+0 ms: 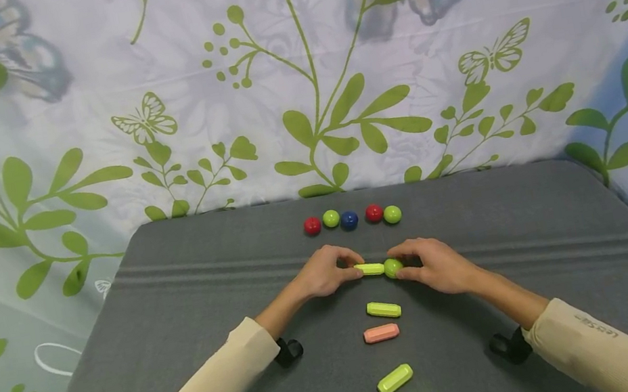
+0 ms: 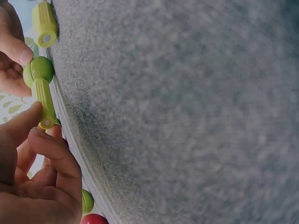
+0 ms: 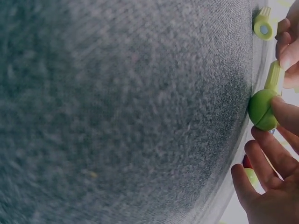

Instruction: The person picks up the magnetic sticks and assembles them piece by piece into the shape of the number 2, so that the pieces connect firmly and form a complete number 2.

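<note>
Near the table's middle, my left hand (image 1: 326, 271) pinches a yellow-green magnetic stick (image 1: 371, 269) between thumb and fingers. From the other side my right hand (image 1: 434, 264) holds a green ball (image 1: 393, 268) with thumb and fingertips. Stick and ball touch end to end in the head view. In the left wrist view the stick's free end shows a round silvery tip, and the ball (image 2: 39, 71) sits against its other end. The right wrist view shows a seam running round the ball (image 3: 263, 110).
Behind the hands lie a blue ball (image 1: 349, 220), two red balls (image 1: 312, 226) and two green balls (image 1: 392, 214). Toward the front edge are a pink stick (image 1: 382, 333) and several yellow-green sticks (image 1: 384, 309) on the grey cloth-covered table (image 1: 196, 310). A patterned curtain hangs behind.
</note>
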### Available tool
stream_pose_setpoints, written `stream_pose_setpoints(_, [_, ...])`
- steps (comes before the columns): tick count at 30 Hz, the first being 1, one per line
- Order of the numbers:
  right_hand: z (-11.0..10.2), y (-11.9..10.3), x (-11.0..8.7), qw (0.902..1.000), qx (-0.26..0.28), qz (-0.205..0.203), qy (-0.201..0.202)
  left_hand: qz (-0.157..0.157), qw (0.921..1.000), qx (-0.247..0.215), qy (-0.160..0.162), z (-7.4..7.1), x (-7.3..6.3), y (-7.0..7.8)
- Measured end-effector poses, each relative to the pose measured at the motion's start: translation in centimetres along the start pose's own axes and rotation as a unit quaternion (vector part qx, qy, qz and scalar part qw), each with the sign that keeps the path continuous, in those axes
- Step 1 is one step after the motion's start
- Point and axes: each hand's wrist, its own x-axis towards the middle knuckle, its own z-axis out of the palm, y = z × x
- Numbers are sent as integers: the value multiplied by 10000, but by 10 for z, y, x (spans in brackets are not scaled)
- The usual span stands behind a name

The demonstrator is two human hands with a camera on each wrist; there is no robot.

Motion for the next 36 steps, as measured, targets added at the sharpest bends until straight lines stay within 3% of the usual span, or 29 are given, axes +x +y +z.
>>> stream_pose_setpoints(21, [0,0,0,10000,69,39,-3,-271,9991,-317,-92,3,-1,-1])
stream_pose_setpoints(36, [1,-3,3,9999,-98,32,-56,-250,9976,-647,9,1,-3,-8])
